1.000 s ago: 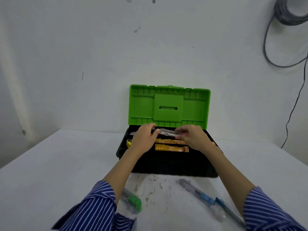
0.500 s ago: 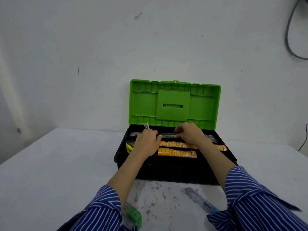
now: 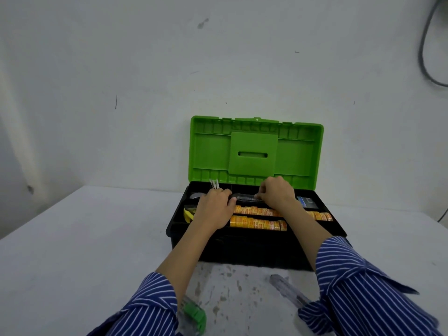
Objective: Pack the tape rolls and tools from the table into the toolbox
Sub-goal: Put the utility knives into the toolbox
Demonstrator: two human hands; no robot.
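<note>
A black plastic toolbox (image 3: 242, 248) sits at the centre of the frame, its bright green ribbed lid (image 3: 255, 151) propped upright against the wall behind. Inside the tray, two rows of orange-printed tape rolls (image 3: 257, 223) lie end to end along the near side. Behind them a long, clear, glossy packaged tool (image 3: 244, 197) runs across the box; the left hand (image 3: 215, 209) curls over its left end and the right hand (image 3: 276, 196) pinches its right part, both grasping it. A yellow piece (image 3: 188, 214) shows at the tray's left edge and a blue-labelled pack (image 3: 304, 202) at its right.

The worktop (image 3: 84, 238) is matt white, scuffed with grey-brown stains near the lower middle. On it, a clear-wrapped tool with a green part (image 3: 195, 316) lies at the lower left by the striped blue sleeve, and a clear pen-shaped tool (image 3: 288, 291) lies at the lower right. The wall is dull white, marked with spots, with a dark cable (image 3: 426, 57) at the upper right.

Compared with half a second ago, both hands remain on the packaged tool and the view has barely shifted.
</note>
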